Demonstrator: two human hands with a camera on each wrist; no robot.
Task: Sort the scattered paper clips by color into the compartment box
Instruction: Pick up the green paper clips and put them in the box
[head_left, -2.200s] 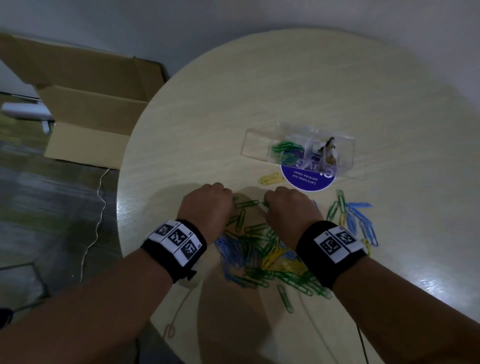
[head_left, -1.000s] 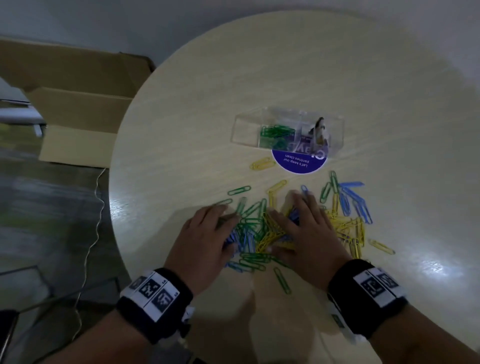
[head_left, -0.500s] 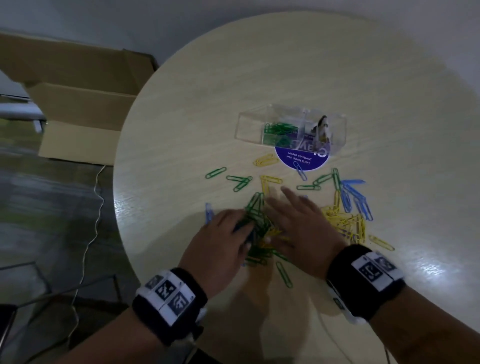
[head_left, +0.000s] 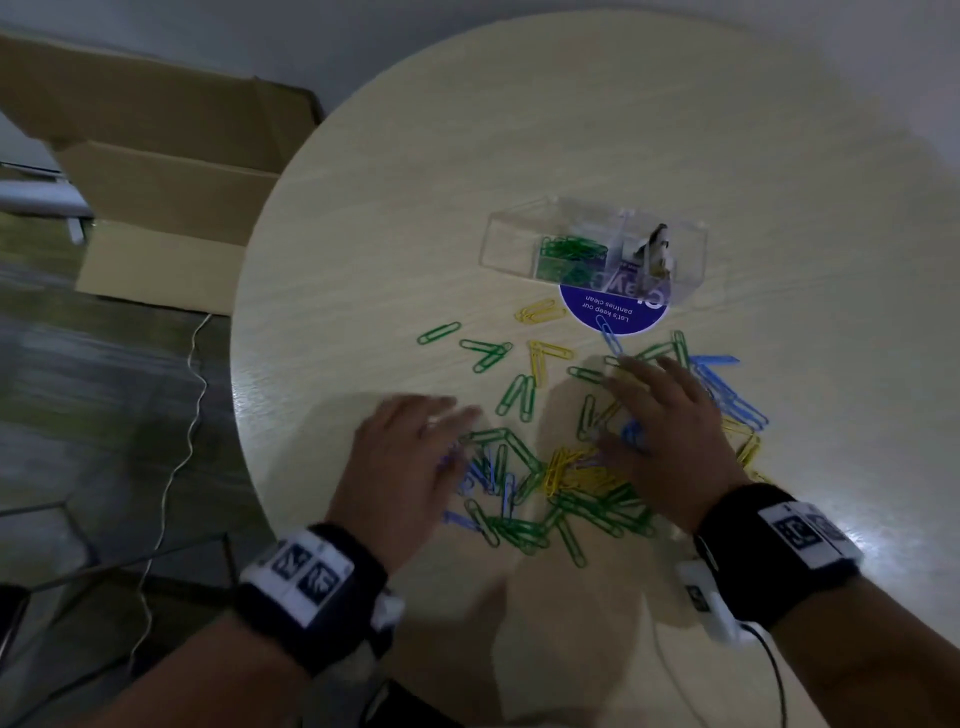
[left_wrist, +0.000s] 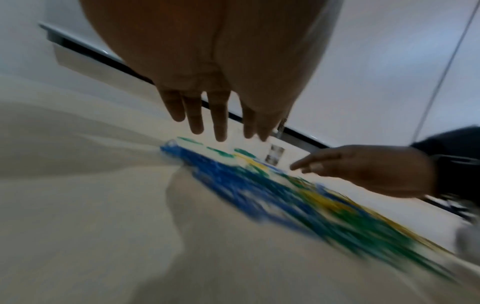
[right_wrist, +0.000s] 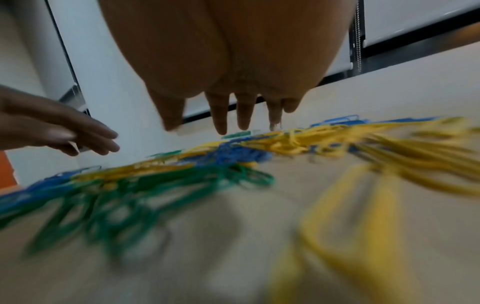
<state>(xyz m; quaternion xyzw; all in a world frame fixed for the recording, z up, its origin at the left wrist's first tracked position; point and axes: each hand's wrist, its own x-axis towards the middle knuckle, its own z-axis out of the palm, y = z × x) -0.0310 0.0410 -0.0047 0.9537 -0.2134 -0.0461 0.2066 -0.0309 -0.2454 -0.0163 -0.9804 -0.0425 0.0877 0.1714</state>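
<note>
Green, yellow and blue paper clips (head_left: 550, 483) lie scattered and heaped on the round pale table (head_left: 467, 156). A clear compartment box (head_left: 595, 249) stands beyond them; one compartment holds green clips (head_left: 569, 249). My left hand (head_left: 410, 457) lies flat with straight fingers at the left edge of the heap. My right hand (head_left: 670, 431) is spread flat over the right part, fingers straight. The wrist views show the left hand's fingers (left_wrist: 218, 121) and the right hand's fingers (right_wrist: 221, 115) extended just above the blurred clips. Neither hand holds anything.
A round blue sticker (head_left: 615, 312) lies on the table, partly under the box's front. An open cardboard box (head_left: 156, 171) sits on the floor to the left. A thin cable (head_left: 176, 415) hangs off the table's left edge near my left arm.
Both hands went from fists to flat palms and have spread the heap apart. Since half a second ago they moved away from each other, and clips now lie more widely scattered.
</note>
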